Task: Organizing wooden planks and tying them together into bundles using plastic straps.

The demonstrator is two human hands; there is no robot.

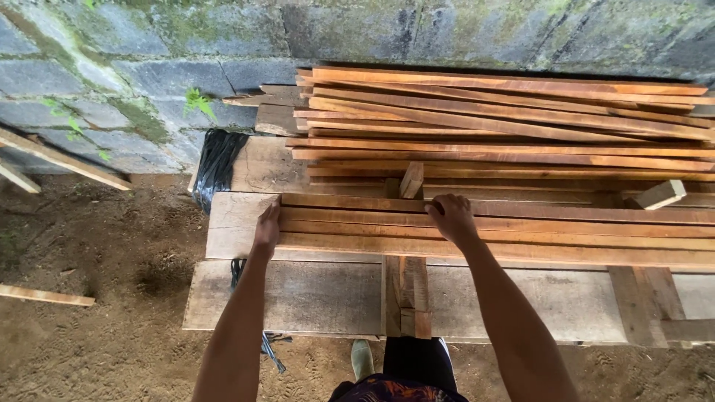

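Long reddish-brown wooden slats (pixel 566 227) lie side by side on a rough plank bench (pixel 298 298) in front of me. My left hand (pixel 267 227) presses flat against the left ends of these slats. My right hand (pixel 450 216) rests on top of them, fingers curled over the far slat's edge. Behind them a loose pile of similar slats (pixel 506 119) is stacked against the wall. A short wooden block (pixel 411 180) sits upright between the two groups.
A mossy block wall (pixel 134 74) stands behind the bench. Black plastic (pixel 217 165) hangs at the bench's left end. Another small block (pixel 659 194) lies at the right. Loose strips (pixel 45 295) lie on the dirt floor at left. My foot (pixel 363 359) shows below the bench.
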